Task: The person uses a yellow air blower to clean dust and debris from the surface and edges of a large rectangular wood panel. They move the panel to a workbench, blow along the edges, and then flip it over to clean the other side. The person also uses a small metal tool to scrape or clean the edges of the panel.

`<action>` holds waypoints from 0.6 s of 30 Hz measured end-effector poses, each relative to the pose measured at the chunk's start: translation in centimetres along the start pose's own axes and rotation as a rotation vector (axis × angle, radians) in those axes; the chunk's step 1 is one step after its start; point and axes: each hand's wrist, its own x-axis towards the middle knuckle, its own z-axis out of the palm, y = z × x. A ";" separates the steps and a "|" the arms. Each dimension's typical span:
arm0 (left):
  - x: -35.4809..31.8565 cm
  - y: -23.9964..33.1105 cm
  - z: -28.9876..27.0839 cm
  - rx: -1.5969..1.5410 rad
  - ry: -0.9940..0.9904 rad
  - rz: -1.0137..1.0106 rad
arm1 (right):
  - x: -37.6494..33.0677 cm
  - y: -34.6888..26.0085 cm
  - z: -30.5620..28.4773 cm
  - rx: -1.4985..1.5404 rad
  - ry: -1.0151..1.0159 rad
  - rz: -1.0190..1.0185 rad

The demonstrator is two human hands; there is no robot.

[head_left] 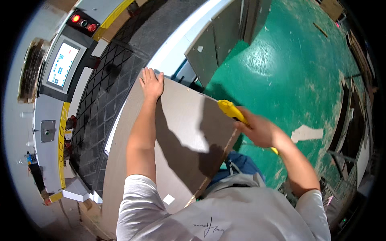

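A large grey-brown board [179, 102] with a pale surface lies in front of me, raised above the green floor. My left hand [152, 84] rests flat on its far left corner, fingers stretched out and holding nothing. In my right hand [259, 127] is a yellow hand tool [229, 107], its front end over the board's right corner. A bit of yellow also shows below that hand. Whether the tool touches the board I cannot tell. A small white label [169, 199] sits on the near part of the board.
To the left stands a machine with a lit screen [61, 64], buttons [83, 23] and a dark gridded bed [106, 76]. Several grey panels [203, 50] lean upright beyond the board. A torn pale sheet [307, 133] lies on the green floor [277, 76], with stacked boards [358, 116] far right.
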 end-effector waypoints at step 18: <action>-37.3 14.8 -0.9 -0.318 -0.019 0.499 | -24.6 1.8 1.4 -0.125 0.022 0.210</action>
